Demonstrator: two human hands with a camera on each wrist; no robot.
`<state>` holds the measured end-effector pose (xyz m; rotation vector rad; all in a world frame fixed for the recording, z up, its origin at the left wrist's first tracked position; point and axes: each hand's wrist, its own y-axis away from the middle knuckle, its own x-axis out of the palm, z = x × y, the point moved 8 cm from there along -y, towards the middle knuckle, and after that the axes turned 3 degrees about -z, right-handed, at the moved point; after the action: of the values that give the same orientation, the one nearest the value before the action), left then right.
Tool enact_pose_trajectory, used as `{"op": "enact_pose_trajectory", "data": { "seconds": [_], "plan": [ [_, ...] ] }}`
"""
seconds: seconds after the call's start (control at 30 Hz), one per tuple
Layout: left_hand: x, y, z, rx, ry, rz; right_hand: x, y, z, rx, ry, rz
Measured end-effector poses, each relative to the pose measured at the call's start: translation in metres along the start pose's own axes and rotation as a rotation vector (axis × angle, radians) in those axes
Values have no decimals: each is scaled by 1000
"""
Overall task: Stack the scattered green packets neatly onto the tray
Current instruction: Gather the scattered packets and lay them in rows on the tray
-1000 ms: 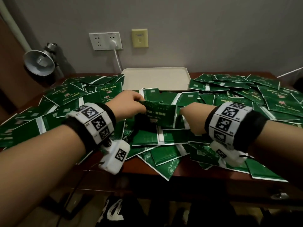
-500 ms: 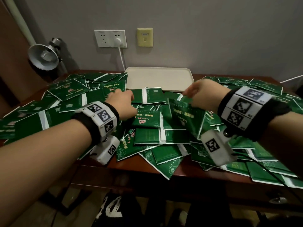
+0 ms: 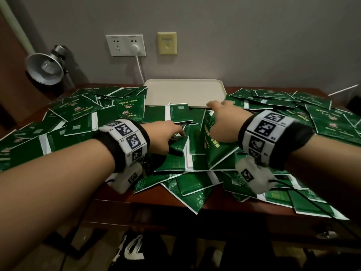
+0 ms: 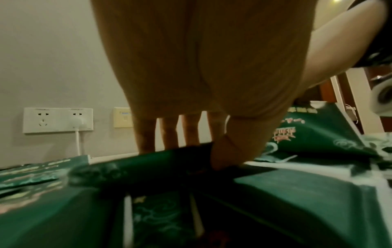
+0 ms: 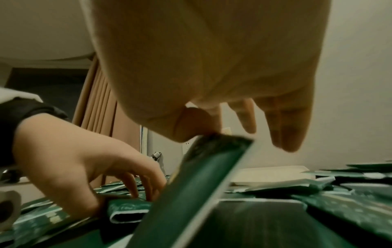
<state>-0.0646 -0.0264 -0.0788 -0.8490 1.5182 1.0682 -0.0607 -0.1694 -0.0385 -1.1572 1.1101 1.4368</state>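
The right hand (image 3: 224,122) pinches a green packet (image 3: 214,145) by its top edge between thumb and forefinger, the other fingers (image 5: 284,127) spread loose; the packet hangs tilted, clear of the heap, its lower corner down among the others, just short of the tray (image 3: 185,92). Yellow characters run down its face, too blurred to read. The left hand (image 3: 166,135) reaches into the middle of the heap and grips a second packet (image 4: 135,161), thumb on the near side and four fingers (image 4: 169,132) behind its raised edge; in the right wrist view this packet shows a white-edged open end. The loose packets (image 3: 82,112) cover the brown table (image 3: 148,198) from side to side, overlapping at all angles, some face up with a red and gold emblem and lines of pale print, some showing a white strip; none of the writing can be made out. The cream tray lies at the back against the wall, with packets touching its near rim and nothing seen inside it. Both wrists wear black bands (image 3: 273,133) with square black-and-white code tags; small digits beside the tags are unreadable. On the wall are a white double socket (image 3: 126,45) with a plug and cable in it, and a yellowish plate (image 3: 167,43) beside it. A metal lamp (image 3: 46,67) stands at the left.
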Motion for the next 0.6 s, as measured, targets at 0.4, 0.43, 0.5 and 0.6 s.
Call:
{"op": "enact_pose_trajectory", "data": {
  "seconds": [0.4, 0.43, 0.5, 0.6],
  "plan": [
    [9, -2, 10, -22, -93, 116, 32, -2, 8, -178, 424, 228],
    [9, -3, 9, -18, -85, 102, 34, -5, 8, -174, 428, 233],
    [7, -3, 9, -16, -71, 74, 34, -10, 9, -159, 460, 204],
    [2, -3, 12, -9, -22, 33, 29, -16, 12, -153, 517, 155]
  ]
}}
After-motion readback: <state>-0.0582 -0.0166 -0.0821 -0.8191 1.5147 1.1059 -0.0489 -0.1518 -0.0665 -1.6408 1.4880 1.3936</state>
